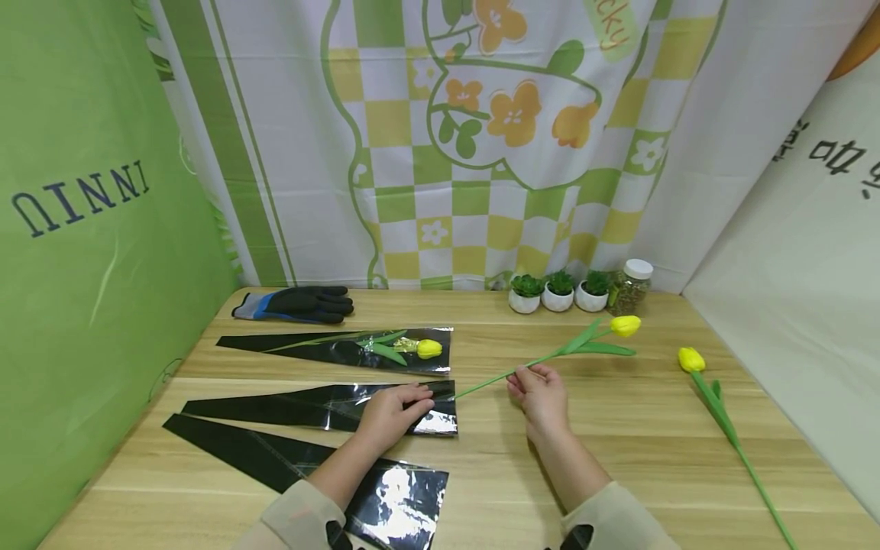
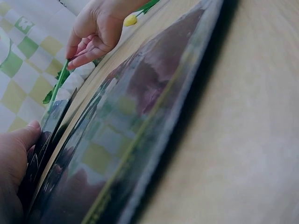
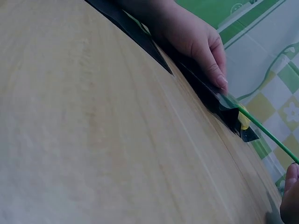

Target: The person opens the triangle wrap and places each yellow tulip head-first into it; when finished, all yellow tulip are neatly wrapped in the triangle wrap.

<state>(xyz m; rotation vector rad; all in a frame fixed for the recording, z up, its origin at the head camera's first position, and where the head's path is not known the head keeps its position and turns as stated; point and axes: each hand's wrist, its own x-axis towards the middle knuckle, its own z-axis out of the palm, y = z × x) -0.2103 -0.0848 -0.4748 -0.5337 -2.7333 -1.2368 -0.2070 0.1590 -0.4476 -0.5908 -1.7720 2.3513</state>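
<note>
My right hand [image 1: 546, 401] pinches the green stem of an artificial yellow tulip [image 1: 562, 352], its bloom pointing to the far right. The stem's lower end meets the mouth of the middle black flower sleeve [image 1: 275, 407]; how far it reaches inside cannot be seen. At that mouth my left hand [image 1: 393, 416] pinches the sleeve, with the thumb [image 3: 216, 74] on its clear film. Nearer me lies another black sleeve [image 1: 268, 457], partly under the left forearm. Behind the middle one, a third sleeve [image 1: 330, 353] holds a yellow tulip [image 1: 429, 349].
One more yellow tulip [image 1: 718, 416] lies at the right of the wooden table [image 1: 619, 473]. A black and blue glove [image 1: 302, 304] is at the back left. Small potted plants [image 1: 558, 294] and a lidded jar [image 1: 629, 289] stand along the back edge, before a patterned curtain [image 1: 467, 214].
</note>
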